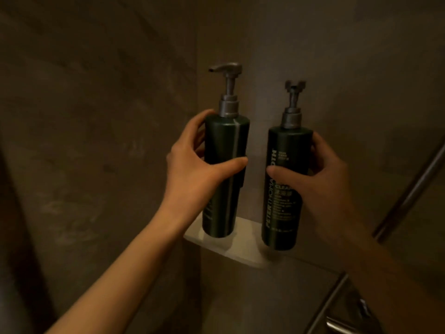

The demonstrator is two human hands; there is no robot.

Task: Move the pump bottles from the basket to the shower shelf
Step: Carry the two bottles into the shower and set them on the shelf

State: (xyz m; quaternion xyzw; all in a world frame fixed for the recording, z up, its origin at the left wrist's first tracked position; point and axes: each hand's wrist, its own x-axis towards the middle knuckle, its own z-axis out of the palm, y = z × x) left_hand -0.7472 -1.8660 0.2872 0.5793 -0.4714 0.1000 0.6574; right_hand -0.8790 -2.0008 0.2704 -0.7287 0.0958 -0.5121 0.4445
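Observation:
Two dark green pump bottles with grey pumps stand upright over a small white corner shelf (243, 247) in a brown shower. My left hand (195, 169) is wrapped around the middle of the left bottle (225, 143), whose spout points left. My right hand (317, 174) grips the right bottle (286, 145), which bears white lettering facing me. Both bottle bases sit at the shelf surface; whether they rest on it or hover just above it I cannot tell. The basket is out of view.
Brown tiled walls meet in a corner behind the bottles. A metal bar (409, 189) slants down the right side. A glass pane edge and a chrome handle (337, 324) lie at the lower right.

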